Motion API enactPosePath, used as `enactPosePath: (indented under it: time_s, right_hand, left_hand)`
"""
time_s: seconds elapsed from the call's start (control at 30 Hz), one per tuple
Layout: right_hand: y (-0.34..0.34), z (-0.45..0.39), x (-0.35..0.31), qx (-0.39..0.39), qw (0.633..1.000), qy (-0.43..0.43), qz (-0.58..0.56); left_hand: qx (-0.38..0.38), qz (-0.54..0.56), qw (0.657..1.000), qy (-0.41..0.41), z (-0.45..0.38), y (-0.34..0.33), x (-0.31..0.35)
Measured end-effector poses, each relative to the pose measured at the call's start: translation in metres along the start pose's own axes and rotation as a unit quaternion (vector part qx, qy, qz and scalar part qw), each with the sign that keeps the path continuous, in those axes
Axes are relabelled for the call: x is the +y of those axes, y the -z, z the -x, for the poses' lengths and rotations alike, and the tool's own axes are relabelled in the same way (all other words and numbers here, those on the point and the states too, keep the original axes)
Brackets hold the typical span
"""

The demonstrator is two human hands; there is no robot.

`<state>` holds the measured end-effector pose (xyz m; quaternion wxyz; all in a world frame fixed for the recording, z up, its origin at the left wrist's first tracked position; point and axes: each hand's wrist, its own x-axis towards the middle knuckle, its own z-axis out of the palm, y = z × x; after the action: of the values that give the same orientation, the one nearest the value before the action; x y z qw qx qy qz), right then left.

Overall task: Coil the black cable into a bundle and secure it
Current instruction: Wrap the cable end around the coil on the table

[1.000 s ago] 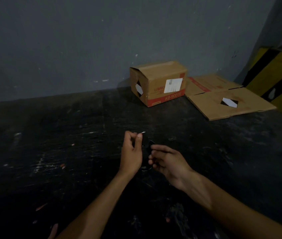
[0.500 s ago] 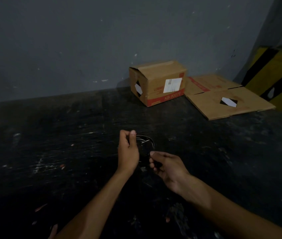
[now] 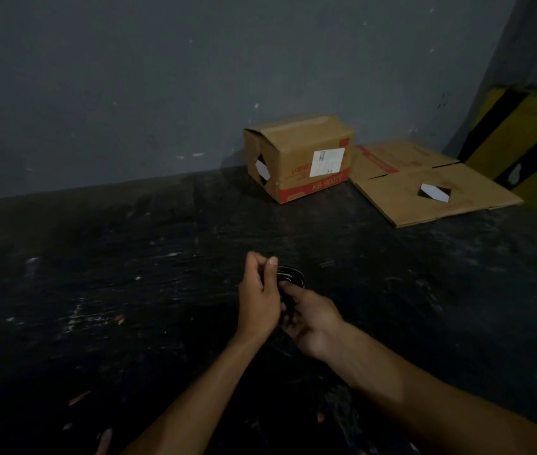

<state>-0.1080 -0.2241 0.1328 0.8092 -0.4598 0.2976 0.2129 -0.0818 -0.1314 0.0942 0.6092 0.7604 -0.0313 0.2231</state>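
The black cable (image 3: 291,276) shows as a small coil of several loops, held between both hands above the dark floor. My left hand (image 3: 258,298) is closed, thumb and fingers pinched at the coil's left side. My right hand (image 3: 311,315) sits just right of it and below, fingers curled around the coil's lower part. Most of the cable is hidden by the hands and is hard to make out against the black surface.
A closed cardboard box (image 3: 298,157) stands at the back by the grey wall (image 3: 194,77). A flattened cardboard sheet (image 3: 424,188) lies to its right. A yellow-and-black striped block (image 3: 523,142) is at the far right. The dark scuffed floor (image 3: 96,290) spreads left.
The hands have come together. My right hand moved left and up to the coil, and my left hand dropped slightly. The looped cable now shows between them.
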Motion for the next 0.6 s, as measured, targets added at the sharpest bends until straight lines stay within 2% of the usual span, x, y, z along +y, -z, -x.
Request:
enactPosePath:
  time_s: [0.07, 0.27, 0.43, 0.5, 0.6]
  right_hand:
    - [0.0, 0.001, 0.0, -0.009, 1.0, -0.008, -0.023]
    - [0.003, 0.002, -0.004, -0.11, 0.988, -0.04, -0.099]
    - [0.007, 0.001, -0.009, -0.13, 0.99, -0.012, -0.049]
    - [0.009, -0.001, -0.011, -0.116, 0.993, 0.012, -0.011]
    - [0.012, 0.001, -0.015, -0.108, 0.993, 0.028, 0.024]
  left_hand:
    - [-0.006, 0.002, 1.0, -0.008, 0.003, 0.0, 0.003]
    - [-0.035, -0.019, 0.999, -0.009, 0.009, 0.003, 0.003]
    - [-0.025, -0.051, 0.998, 0.019, 0.008, 0.003, -0.004]
    - [-0.045, -0.05, 0.997, 0.045, 0.006, 0.003, -0.005]
    - [-0.066, -0.039, 0.996, 0.042, 0.005, 0.004, -0.004]
